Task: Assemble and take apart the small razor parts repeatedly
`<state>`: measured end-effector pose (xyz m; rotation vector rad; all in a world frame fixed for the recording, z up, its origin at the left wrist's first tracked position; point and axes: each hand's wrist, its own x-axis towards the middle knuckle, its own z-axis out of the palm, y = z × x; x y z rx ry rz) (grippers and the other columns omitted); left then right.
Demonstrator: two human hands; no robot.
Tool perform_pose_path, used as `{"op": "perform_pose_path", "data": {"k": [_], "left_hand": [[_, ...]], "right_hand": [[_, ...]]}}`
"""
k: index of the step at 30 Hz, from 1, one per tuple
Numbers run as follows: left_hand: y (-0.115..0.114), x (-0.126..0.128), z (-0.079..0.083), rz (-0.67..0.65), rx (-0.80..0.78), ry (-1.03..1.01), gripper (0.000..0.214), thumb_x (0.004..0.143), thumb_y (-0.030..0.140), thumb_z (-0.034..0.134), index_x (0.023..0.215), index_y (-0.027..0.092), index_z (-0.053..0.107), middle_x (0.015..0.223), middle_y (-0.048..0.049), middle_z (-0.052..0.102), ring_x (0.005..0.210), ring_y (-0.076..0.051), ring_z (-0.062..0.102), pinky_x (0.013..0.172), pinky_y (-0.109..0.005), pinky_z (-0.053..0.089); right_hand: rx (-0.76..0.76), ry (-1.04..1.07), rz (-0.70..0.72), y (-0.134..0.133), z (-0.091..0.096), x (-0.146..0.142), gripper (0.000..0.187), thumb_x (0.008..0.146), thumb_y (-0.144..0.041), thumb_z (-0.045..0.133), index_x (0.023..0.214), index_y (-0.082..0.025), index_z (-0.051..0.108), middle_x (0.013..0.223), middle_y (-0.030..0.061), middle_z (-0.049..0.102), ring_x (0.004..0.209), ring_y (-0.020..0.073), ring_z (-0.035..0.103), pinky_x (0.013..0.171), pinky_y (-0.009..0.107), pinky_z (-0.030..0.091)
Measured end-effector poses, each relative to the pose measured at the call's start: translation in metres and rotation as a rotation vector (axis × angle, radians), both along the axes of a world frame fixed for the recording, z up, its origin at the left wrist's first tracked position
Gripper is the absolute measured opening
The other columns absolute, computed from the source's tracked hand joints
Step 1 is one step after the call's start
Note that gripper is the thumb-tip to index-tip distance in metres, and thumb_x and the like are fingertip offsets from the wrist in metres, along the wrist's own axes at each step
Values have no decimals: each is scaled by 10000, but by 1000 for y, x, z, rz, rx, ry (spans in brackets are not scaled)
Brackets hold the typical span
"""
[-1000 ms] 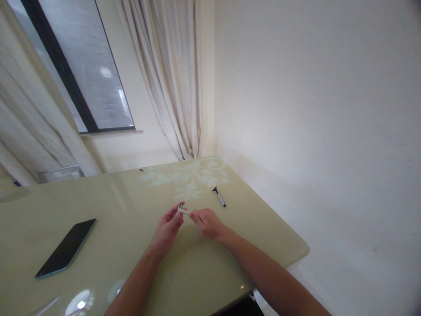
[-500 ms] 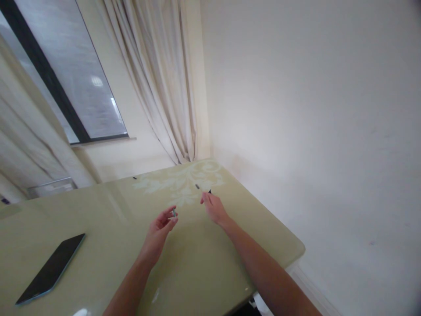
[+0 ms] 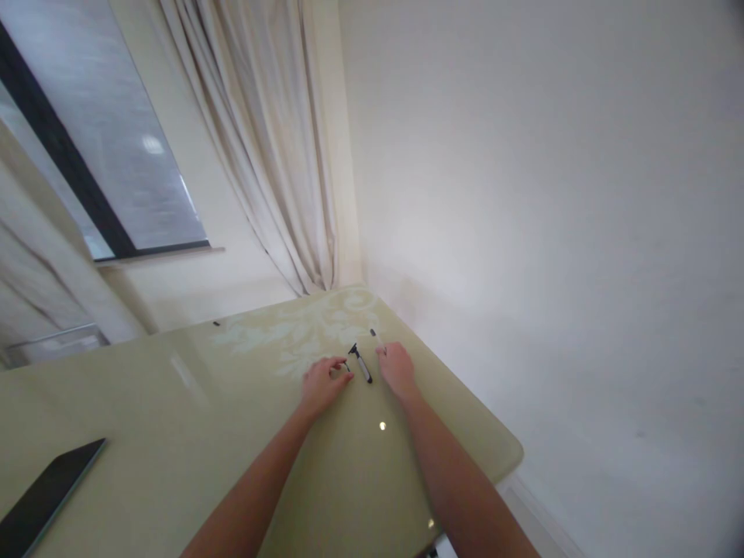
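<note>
A small razor (image 3: 361, 363) with a black head and a pale handle lies on the glossy olive table (image 3: 174, 434), between my two hands. My left hand (image 3: 322, 384) rests on the table just left of it. Its fingers are pinched on a small dark piece (image 3: 346, 366) close to the razor's head. Just right of the razor is my right hand (image 3: 397, 368), knuckles up, with the fingers curled down onto the table. What lies under them is hidden. A tiny dark bit (image 3: 373, 333) sits beyond that hand.
A black phone (image 3: 43, 496) lies flat at the table's near left. The table's rounded right corner (image 3: 511, 449) is close to the white wall. A pale curtain (image 3: 273, 155) and a window (image 3: 87, 139) stand behind the table. A small dark speck (image 3: 216, 323) is near the far edge.
My hands came apart, and both moved forward to the razor near the far corner. The view swung right, so the phone slid to the lower left.
</note>
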<state>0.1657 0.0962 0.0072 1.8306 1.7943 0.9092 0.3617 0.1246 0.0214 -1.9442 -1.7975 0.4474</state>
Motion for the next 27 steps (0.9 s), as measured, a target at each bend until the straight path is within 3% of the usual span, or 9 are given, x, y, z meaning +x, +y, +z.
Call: {"op": "perform_pose_path", "data": {"k": [3,5,9,15,18,22,25,27], "left_hand": [[1,2,-3,51,7,134,427,797,438,736,1178,248,776,1217,-140,706,1224,-379,581,1061,-552,396],[-1,0,-4,53,6,188,434,818,463,719,1200,262,768,1234,-135,692,1236,-378,573,1065,-551,388],[-4,-1,-4,30,5,249,395,853,470,693,1194,283,763,1216,-108,703,1195,-333,616,1034,-483,428],[-5,-17,-1,-11,51,308,364,897,443,665,1191,252,763,1224,-96,742,1140,-257,676,1015,-361,483],[-17,-60,4,28,73,355,354,916,429,639,1210,272,759,1323,-77,729,1243,-258,647,1097,-377,449],[-48,-144,11,182,38,425,364,901,445,633,1192,280,775,1404,-102,695,1317,-348,612,1144,-545,396],[-71,-194,6,262,-11,458,386,896,469,605,1201,302,773,1419,-91,691,1337,-366,603,1140,-591,389],[-81,-214,-2,267,-32,466,418,899,500,575,1223,314,761,1447,-69,674,1351,-345,599,1141,-562,406]], "right_hand": [[22,-49,-56,0,-1,-1,253,1022,-261,537,1132,-161,742,1188,181,711,1102,284,686,860,322,476],[38,-72,-64,0,-2,-3,226,1005,-217,550,1131,-173,733,1178,166,713,1079,275,691,846,322,478],[79,-99,-54,-1,-3,-6,219,976,-183,563,1127,-169,721,1144,166,707,1026,276,692,821,339,484],[221,-138,21,-7,1,-9,215,986,-269,591,1135,-171,711,1191,156,689,1149,287,621,953,356,452],[270,-169,98,-13,2,-15,203,995,-321,596,1050,-169,719,1093,140,721,1075,289,645,929,369,458],[217,-209,153,-18,3,-27,169,976,-311,631,1032,-173,711,1060,144,736,1050,295,668,893,365,464],[174,-217,149,-18,3,-33,133,969,-255,623,1037,-175,704,1059,152,736,1029,293,682,848,348,471],[156,-219,146,-18,2,-35,129,970,-219,602,1047,-177,697,1061,151,734,994,284,693,812,336,474]]}}
